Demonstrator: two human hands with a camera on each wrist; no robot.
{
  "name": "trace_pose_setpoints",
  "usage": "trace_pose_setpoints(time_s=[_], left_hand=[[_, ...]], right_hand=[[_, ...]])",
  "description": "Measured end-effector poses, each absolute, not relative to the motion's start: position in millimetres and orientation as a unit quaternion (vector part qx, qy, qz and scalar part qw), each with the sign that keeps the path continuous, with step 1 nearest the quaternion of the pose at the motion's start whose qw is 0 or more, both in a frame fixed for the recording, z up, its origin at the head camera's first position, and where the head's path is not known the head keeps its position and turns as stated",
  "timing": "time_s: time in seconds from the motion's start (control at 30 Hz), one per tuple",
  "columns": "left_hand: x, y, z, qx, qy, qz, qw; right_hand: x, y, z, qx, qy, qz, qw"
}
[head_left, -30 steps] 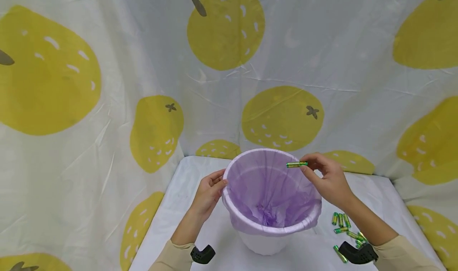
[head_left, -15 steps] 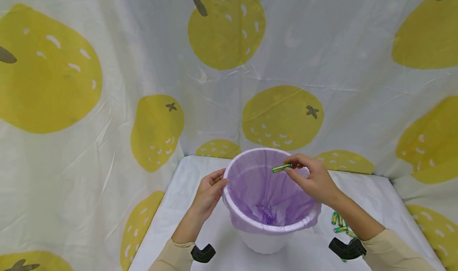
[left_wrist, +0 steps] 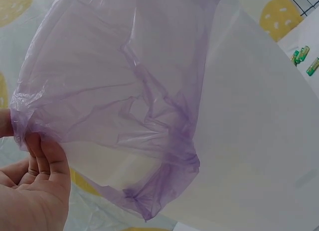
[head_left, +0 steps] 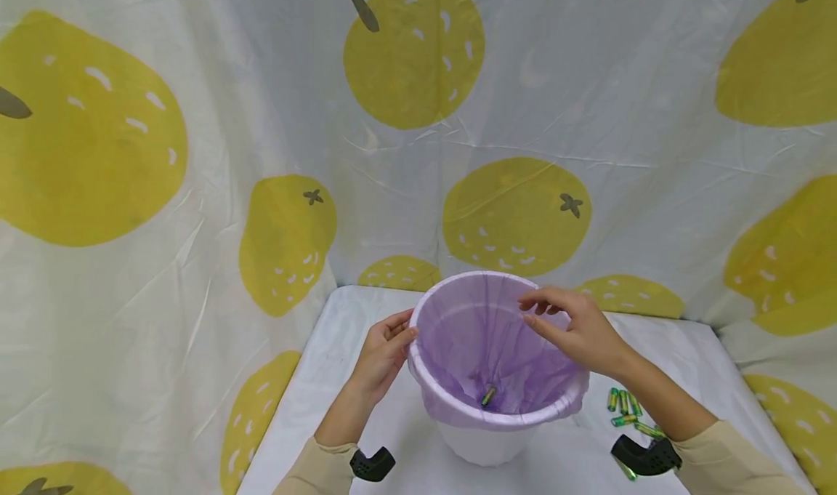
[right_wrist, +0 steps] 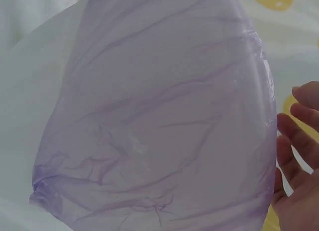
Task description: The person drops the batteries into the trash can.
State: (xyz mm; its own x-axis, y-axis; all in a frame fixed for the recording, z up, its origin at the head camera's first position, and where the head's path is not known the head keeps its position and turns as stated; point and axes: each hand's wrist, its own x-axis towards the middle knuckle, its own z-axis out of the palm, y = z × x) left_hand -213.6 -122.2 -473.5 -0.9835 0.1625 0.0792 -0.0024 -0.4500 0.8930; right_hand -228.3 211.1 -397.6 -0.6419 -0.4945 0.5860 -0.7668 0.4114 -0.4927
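A white trash can (head_left: 484,444) lined with a purple plastic bag (head_left: 451,339) stands on the table. My left hand (head_left: 381,353) grips its rim at the left, thumb over the edge; the left wrist view shows the fingers (left_wrist: 47,161) under the folded bag. Over the right side of the opening hovers my right hand (head_left: 585,331), thumb and fingers apart, holding nothing. One green battery (head_left: 489,396) lies down inside the bag. In the right wrist view the bag's outside (right_wrist: 164,116) fills most of the picture, with the right fingers (right_wrist: 299,141) beside the rim.
Several green batteries (head_left: 624,421) lie on the white table (head_left: 386,437) right of the can, some partly hidden by the right forearm and its black wrist device (head_left: 646,455). A fruit-printed curtain (head_left: 392,175) hangs behind and at both sides.
My right hand moved left over the can with a battery and let it go. That battery now lies inside the bag. The left hand has stayed on the rim.
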Motion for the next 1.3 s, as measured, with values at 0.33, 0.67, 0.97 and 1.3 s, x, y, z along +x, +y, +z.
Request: trace_pose_setpoints(time_s=[0.33, 0.67, 0.97, 1.3], left_hand=[[-209.2, -120.7, -476.9, 0.067, 0.523, 0.848, 0.048], [-208.5, -117.3, -477.5, 0.069, 0.524, 0.848, 0.051], [-212.3, -115.6, -473.2, 0.081, 0.525, 0.846, 0.039], [-210.7, -119.2, -473.0, 0.077, 0.525, 0.847, 0.038]], right_hand=[[-221.6, 224.3, -405.4, 0.353, -0.833, 0.387, 0.179], [-209.3, 245.9, -409.6, 0.324, -0.841, 0.386, 0.197], [-204.4, 270.0, -416.2, 0.293, -0.852, 0.371, 0.224], [-196.2, 283.5, -428.7, 0.269, -0.857, 0.379, 0.222]])
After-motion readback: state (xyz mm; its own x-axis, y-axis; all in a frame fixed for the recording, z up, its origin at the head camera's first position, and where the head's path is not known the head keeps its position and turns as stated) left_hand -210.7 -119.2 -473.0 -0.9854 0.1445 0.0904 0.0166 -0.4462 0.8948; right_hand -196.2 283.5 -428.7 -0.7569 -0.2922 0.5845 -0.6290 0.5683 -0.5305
